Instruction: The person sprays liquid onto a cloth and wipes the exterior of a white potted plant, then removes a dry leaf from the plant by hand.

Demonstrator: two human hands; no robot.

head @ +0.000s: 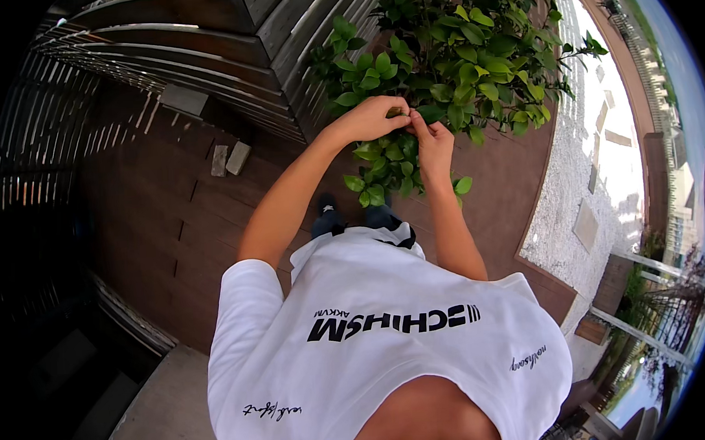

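In the head view, a leafy green shrub (475, 61) spreads in front of me, its glossy leaves reaching down toward my feet. My left hand (374, 119) comes in over the foliage with thumb and forefinger curled into a pinch. Against those fingertips, my right hand (435, 148) pinches too, its palm half turned up beside a dark leaf (431, 113). Both hands grip a small part of the shrub where the fingertips meet. Whether that part is a leaf or a thin stem is too small to tell. Lower leaves (378, 189) hang below the hands.
A slatted wooden fence (269, 58) corners close to the shrub's left. Brown decking (210, 202) lies underfoot, with two small blocks (230, 159) and a grey slab (185, 99) on the left. Pale gravel (564, 205) with stepping slabs (586, 226) borders the deck on the right.
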